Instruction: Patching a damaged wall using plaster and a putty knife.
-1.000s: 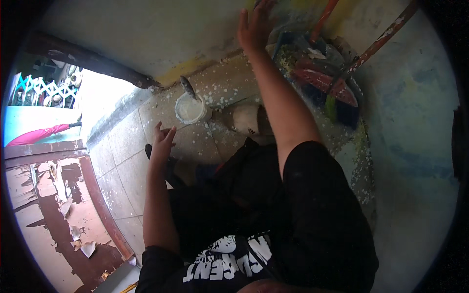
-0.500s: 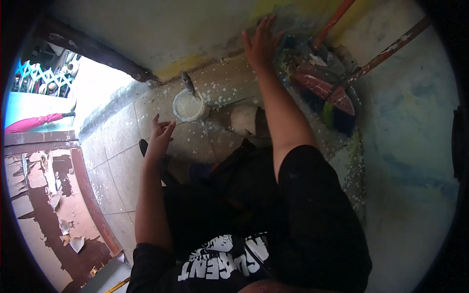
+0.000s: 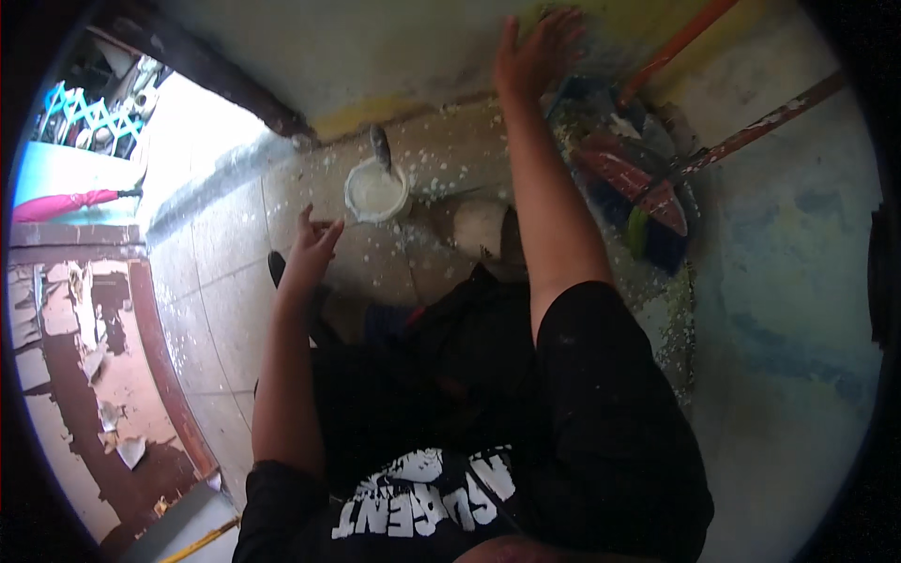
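My right hand [image 3: 533,56] is raised to the stained wall [image 3: 413,52], fingers spread against its surface; I see nothing held in it. My left hand [image 3: 314,242] hangs open over the tiled floor, fingers bent apart and empty, just below and left of a white bucket [image 3: 364,195] of pale, creamy material. A tool with a grey, smeared handle [image 3: 380,143] stands in that bucket. Beside the bucket is a beige object [image 3: 477,225], partly in shadow, which I cannot make out. My black-clad legs and body fill the lower middle.
Dustpans and brooms [image 3: 643,188] with long handles [image 3: 676,47] lean in the corner at right, by a pale blue wall [image 3: 779,310]. A peeling door [image 3: 103,385] is at left. Beyond the opening are a pink umbrella [image 3: 66,205] and a lattice gate [image 3: 94,117]. White spatters dot the floor.
My right hand dipped slightly, then moved up and rightward along the wall. My left hand stays open near the bucket. The view has shifted a little.
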`<act>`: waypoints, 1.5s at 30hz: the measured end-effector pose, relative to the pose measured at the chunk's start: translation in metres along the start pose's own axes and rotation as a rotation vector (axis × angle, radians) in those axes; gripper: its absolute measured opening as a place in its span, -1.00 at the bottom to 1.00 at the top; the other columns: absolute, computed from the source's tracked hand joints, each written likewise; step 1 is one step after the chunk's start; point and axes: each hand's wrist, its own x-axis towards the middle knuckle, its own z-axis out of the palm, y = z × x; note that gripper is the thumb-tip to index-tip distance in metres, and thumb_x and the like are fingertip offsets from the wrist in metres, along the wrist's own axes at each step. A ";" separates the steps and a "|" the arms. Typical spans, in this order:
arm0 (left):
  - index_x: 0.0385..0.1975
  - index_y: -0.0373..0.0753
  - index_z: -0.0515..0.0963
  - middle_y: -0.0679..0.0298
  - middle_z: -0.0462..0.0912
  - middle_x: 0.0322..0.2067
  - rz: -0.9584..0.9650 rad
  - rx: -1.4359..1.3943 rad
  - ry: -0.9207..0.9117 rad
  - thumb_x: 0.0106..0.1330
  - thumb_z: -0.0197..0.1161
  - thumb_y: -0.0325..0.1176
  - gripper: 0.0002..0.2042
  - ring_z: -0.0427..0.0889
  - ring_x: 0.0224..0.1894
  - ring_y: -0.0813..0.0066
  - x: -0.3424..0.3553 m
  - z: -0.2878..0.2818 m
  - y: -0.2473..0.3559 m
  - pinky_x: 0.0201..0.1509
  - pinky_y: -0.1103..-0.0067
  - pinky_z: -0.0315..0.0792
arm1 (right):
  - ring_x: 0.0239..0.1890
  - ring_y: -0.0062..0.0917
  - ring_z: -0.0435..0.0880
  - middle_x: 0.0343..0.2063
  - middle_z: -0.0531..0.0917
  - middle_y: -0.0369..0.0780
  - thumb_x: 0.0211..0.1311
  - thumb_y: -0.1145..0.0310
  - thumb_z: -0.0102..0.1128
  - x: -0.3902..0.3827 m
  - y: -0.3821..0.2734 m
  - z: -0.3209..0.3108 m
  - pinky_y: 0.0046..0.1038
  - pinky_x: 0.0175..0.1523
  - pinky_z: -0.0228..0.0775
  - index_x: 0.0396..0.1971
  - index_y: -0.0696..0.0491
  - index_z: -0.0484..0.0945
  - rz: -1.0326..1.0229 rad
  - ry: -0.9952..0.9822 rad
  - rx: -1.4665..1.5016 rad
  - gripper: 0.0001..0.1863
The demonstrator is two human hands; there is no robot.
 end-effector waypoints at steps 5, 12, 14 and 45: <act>0.41 -0.40 -0.11 0.01 0.55 -0.02 0.107 -0.004 0.031 0.37 0.29 -0.13 -0.16 0.57 -0.06 0.40 0.012 0.021 0.015 -0.14 0.55 0.49 | 0.51 0.07 -0.23 0.49 -0.06 -0.03 0.40 -0.22 -0.17 -0.033 0.041 0.003 0.24 0.44 -0.44 0.44 0.19 -0.01 -0.079 -0.191 -0.246 -0.12; 0.41 -0.41 -0.12 -0.03 0.52 0.02 0.083 0.025 -0.010 0.38 0.28 -0.15 -0.17 0.56 0.00 0.33 0.009 0.016 0.019 -0.04 0.53 0.48 | 0.50 0.11 -0.23 0.48 -0.03 -0.04 0.41 -0.16 -0.12 -0.025 0.028 -0.008 0.29 0.43 -0.42 0.45 0.14 -0.02 -0.049 -0.041 0.042 -0.15; 0.40 -0.42 -0.12 -0.07 0.49 0.04 0.059 0.014 -0.048 0.37 0.29 -0.13 -0.16 0.55 0.01 0.28 0.009 0.019 0.017 0.01 0.49 0.48 | 0.50 0.12 -0.23 0.48 -0.03 -0.03 0.42 -0.13 -0.10 -0.023 0.036 0.001 0.31 0.42 -0.42 0.46 0.13 -0.03 -0.055 -0.083 -0.107 -0.17; 0.44 -0.28 -0.08 -0.10 0.32 0.23 0.118 0.056 -0.030 0.38 0.26 -0.07 -0.19 0.47 0.19 0.13 0.015 0.022 0.024 0.04 0.40 0.49 | 0.48 0.18 -0.22 0.46 -0.08 0.10 0.40 -0.11 -0.07 -0.040 0.050 0.017 0.33 0.39 -0.37 0.44 0.25 -0.09 -0.082 -0.228 -0.263 -0.11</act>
